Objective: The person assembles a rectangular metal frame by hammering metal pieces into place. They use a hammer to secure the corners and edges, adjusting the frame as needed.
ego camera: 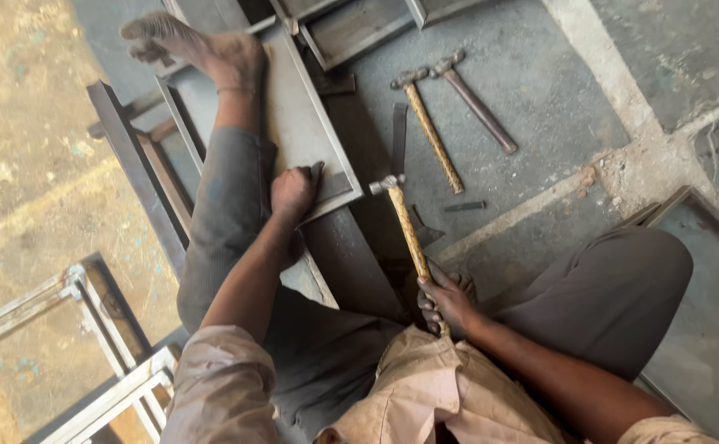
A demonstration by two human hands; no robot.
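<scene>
On the grey concrete floor [540,90], the person sits with one leg stretched out, and the right hand [448,302] is wrapped tight around the worn, yellowish wooden handle of a small steel-headed hammer [402,220], gripping it low down with the head raised over the work. The left hand [294,193] presses down, fingers curled and thumb out, on the near end of a long, shallow grey sheet-metal tray [302,123] with folded-up edges; it pins the tray rather than closing round it. The tray looks dull and scuffed, and the bare foot [199,49] rests against its far end. Two more hammers lie well apart from the hands on the floor: one with a pale rough wooden handle [432,131], one with a dark reddish handle [479,105], side by side and angled alike. A short dark metal strip [464,206] lies just beside them. Steel angle-iron frames [141,164] crowd the left, another flat metal tray [709,271] the right.
</scene>
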